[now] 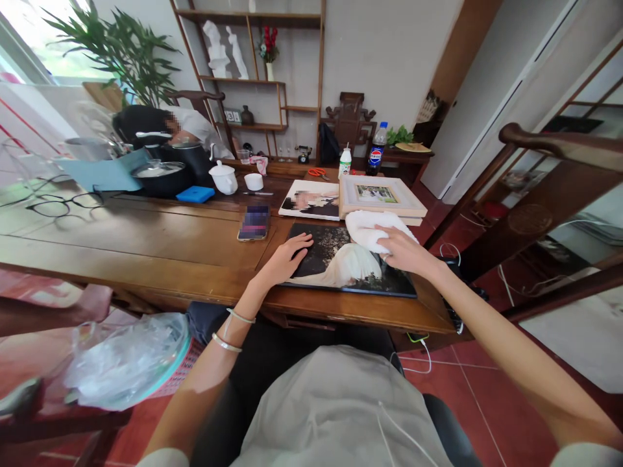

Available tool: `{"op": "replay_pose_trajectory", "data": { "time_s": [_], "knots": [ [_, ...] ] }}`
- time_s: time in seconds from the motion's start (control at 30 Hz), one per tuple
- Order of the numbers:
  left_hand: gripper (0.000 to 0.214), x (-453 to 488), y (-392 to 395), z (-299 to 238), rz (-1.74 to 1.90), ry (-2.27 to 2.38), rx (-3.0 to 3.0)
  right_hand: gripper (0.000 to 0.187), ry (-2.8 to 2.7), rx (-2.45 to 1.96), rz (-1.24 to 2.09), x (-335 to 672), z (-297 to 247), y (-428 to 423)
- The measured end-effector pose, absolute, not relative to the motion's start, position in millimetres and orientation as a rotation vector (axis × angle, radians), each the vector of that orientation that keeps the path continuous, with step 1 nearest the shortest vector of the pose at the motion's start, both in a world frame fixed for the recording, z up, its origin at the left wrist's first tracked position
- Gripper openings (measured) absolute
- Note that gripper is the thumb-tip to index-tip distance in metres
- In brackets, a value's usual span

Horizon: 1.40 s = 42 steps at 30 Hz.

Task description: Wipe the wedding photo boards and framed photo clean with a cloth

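Observation:
A dark photo panel point(335, 250) showing a white gown lies flat on the wooden table point(209, 250) right in front of me. My left hand point(288, 259) rests on the panel's left edge, fingers stretched out. Over the panel's far right corner, my right hand point(403, 250) presses on a white cloth point(372, 227), fingers spread across its near side. Just beyond lie another photo panel point(304, 200) and a pale wooden picture frame point(384, 198). Left of the panel is a phone point(254, 222).
Further back stand a cola bottle point(376, 152), a small white bottle point(345, 162), orange-handled scissors point(318, 172), a white teapot point(223, 178), a cup point(254, 182) and black pots point(163, 178). A chair point(525, 214) is at right, a bag-lined basket point(131, 363) at lower left.

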<state>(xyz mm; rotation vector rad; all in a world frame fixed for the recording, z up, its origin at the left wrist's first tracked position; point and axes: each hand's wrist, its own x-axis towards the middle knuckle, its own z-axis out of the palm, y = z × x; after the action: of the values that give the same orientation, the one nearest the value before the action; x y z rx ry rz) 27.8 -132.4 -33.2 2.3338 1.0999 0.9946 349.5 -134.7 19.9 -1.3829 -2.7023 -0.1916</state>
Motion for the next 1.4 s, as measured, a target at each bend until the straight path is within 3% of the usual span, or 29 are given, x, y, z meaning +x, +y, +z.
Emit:
{"op": "replay_pose_trajectory", "data": {
  "time_s": [0.3, 0.47, 0.9, 1.23, 1.4],
  "knots": [
    [0.036, 29, -134, -33, 1.022, 1.093, 2.347, 0.04, -2.735, -1.355, -0.218, 316, 17, -197],
    [0.037, 28, -133, -35, 1.019, 1.091, 2.363, 0.025, -2.792, -1.201, -0.096, 301, 23, -246],
    [0.038, 27, -132, -35, 1.013, 1.07, 2.358, 0.031, -2.676, -1.503, -0.217, 345, 17, -132],
    [0.039, 26, -127, -39, 1.012, 1.071, 2.367, 0.034, -2.771, -1.393, 0.047, 320, 31, -265],
    [0.039, 26, -128, -40, 1.013, 1.073, 2.369, 0.033, -2.79, -1.316, 0.133, 320, 34, -271]
  ]
}}
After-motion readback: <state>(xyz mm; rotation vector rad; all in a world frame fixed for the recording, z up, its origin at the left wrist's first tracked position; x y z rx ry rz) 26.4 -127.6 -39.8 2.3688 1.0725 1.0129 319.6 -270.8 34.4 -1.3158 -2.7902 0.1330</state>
